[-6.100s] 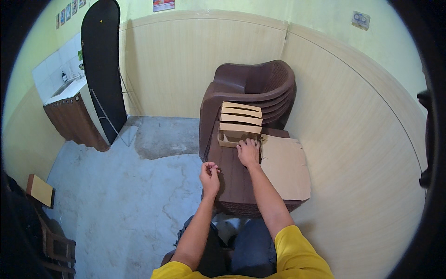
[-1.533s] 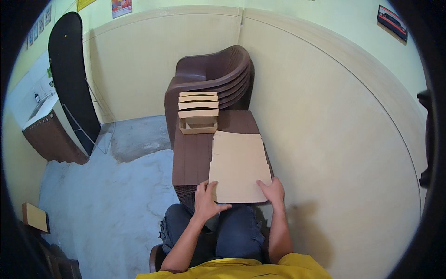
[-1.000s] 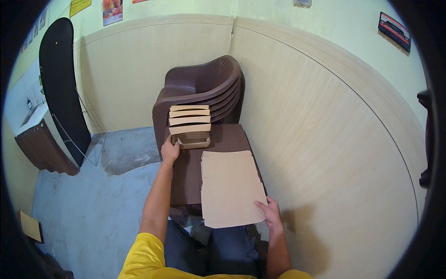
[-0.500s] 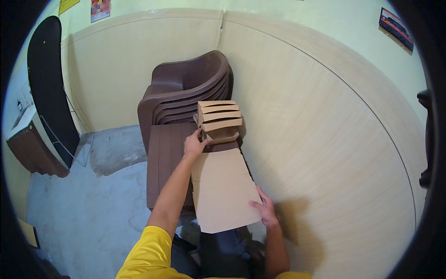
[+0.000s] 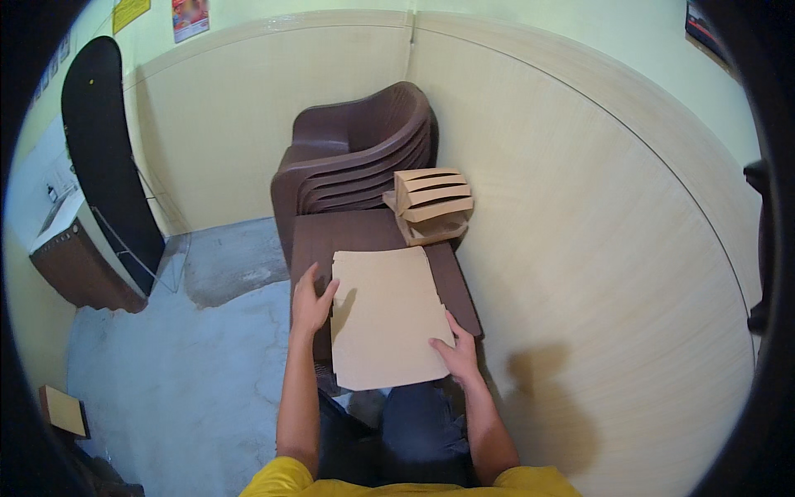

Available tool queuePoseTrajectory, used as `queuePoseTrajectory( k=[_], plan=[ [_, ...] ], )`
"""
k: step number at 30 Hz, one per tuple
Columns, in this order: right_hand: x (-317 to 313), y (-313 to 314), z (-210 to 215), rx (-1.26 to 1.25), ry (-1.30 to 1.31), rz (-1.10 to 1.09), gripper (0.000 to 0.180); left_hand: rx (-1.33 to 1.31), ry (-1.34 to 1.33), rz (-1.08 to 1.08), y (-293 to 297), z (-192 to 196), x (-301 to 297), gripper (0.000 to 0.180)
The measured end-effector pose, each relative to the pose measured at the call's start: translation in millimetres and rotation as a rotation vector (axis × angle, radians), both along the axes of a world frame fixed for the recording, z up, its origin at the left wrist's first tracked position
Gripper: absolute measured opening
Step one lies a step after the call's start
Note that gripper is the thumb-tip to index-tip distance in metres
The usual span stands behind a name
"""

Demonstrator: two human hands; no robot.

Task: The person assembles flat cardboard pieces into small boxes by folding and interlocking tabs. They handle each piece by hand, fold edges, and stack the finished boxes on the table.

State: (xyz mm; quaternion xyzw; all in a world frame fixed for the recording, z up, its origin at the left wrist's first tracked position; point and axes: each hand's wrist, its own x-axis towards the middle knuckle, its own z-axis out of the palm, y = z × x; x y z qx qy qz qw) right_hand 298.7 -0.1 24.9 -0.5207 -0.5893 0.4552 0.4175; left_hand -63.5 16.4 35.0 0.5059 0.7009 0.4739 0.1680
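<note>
A flat tan cardboard sheet (image 5: pixel 389 323) lies over the near part of a brown table (image 5: pixel 331 230), its near edge reaching toward my lap. My right hand (image 5: pixel 458 352) grips its right edge, thumb on top and fingers at the side and underneath. Beside the left edge, my left hand (image 5: pixel 311 305) is open, thumb and fingers spread; whether it touches the sheet I cannot tell. At the table's far right stands a small stack of folded cardboard trays (image 5: pixel 432 199), apart from both hands.
Stacked brown plastic armchairs (image 5: pixel 364 137) stand behind the table. A wood-look wall panel (image 5: pixel 596 248) runs close along the right. A tall black board (image 5: pixel 108 149) leans at the left by a brown-and-white appliance (image 5: pixel 87 257). A framed panel (image 5: pixel 65 412) is at lower left.
My left hand has come back from the cardboard trays to the sheet's left edge and opened. The trays sit farther right on the table. The sheet has straightened, my right hand still on it.
</note>
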Motion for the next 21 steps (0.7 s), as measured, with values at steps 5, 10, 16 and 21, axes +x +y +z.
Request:
queuePoseTrajectory(
  k=[5,10,16,21],
  plan=[
    [-63.5,5.7,10.7,0.059,-0.199,0.029,0.081,-0.042,-0.089,-0.05,-103.5,-27.7,-3.7,0.106],
    [-95.1,7.1,33.0,-0.012,-0.323,0.07,0.082,0.019,0.029,-0.121,-145.9,-27.8,5.7,0.15],
    [-94.7,6.6,49.4,-0.006,-0.627,0.166,0.09,0.101,0.094,-0.136,-141.8,-12.7,2.8,0.16],
    [-99.7,12.9,57.4,-0.004,-0.872,0.148,0.089,0.017,0.251,-0.177,-120.8,-7.4,0.1,0.163]
  ],
)
